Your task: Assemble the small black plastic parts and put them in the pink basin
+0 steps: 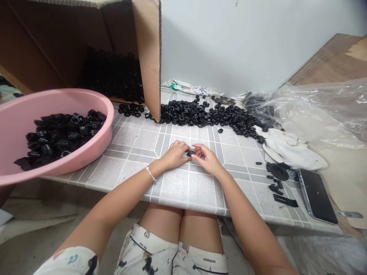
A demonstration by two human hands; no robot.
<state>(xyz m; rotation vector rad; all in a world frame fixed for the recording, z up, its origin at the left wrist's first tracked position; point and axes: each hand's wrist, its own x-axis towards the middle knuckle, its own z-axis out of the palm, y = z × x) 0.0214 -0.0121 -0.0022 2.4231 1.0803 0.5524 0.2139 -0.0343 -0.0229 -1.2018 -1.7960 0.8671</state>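
Observation:
Between my two hands, just above the tablecloth, is a small black plastic part (190,153); its exact kind is too small to make out. My left hand (176,154) pinches it from the left, and my right hand (207,158) grips its right side with thumb and fingers. Beyond the hands lies a long pile of loose black ring-like plastic parts (186,114). One single black piece (220,130) sits apart, in front of that pile.
A pink basin (106,133) with black parts stands at the left. Behind it, a cardboard box (150,57) on its side holds more. At right lie a white cloth (295,149), clear plastic wrap (323,110), a phone (318,194) and a black strip (285,200).

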